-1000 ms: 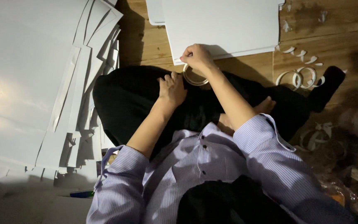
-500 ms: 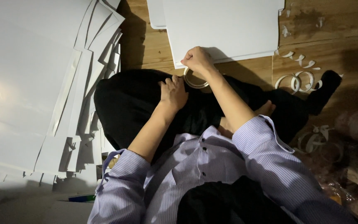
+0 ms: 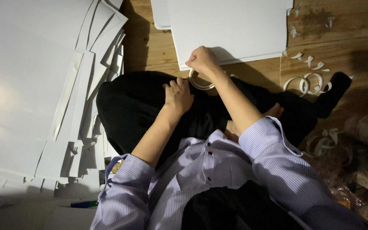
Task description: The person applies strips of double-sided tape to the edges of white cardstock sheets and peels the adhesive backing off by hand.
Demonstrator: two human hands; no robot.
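Right hand: Well, the right hand (image 3: 202, 59) is clenched in a fist, pinching at the top of a tape roll (image 3: 201, 81) — the ring hangs just under its knuckles, over the near edge of the white board.
Left hand: the left hand (image 3: 178, 94) lies flat, fingers loose and spread, resting on the black trousers (image 3: 137, 106); its fingertips come right up beside the roll, though I cannot tell whether they touch it.
Tape roll: a pale thin ring, standing nearly upright between the two hands, partly hidden by the right fist.
White board: a large white sheet (image 3: 231, 30) on the wooden floor (image 3: 150, 47), just beyond the fist, its lower edge under the knuckles.
Beyond the grip, right: curled white strips (image 3: 307, 83) lie on the floor, well apart from the roll.
Beyond the grip, left: a fanned stack of white sheets (image 3: 43, 85) — overlapping and brightly lit.
Nearer: striped shirt sleeves (image 3: 277, 166), cuffs pushed up the forearms.
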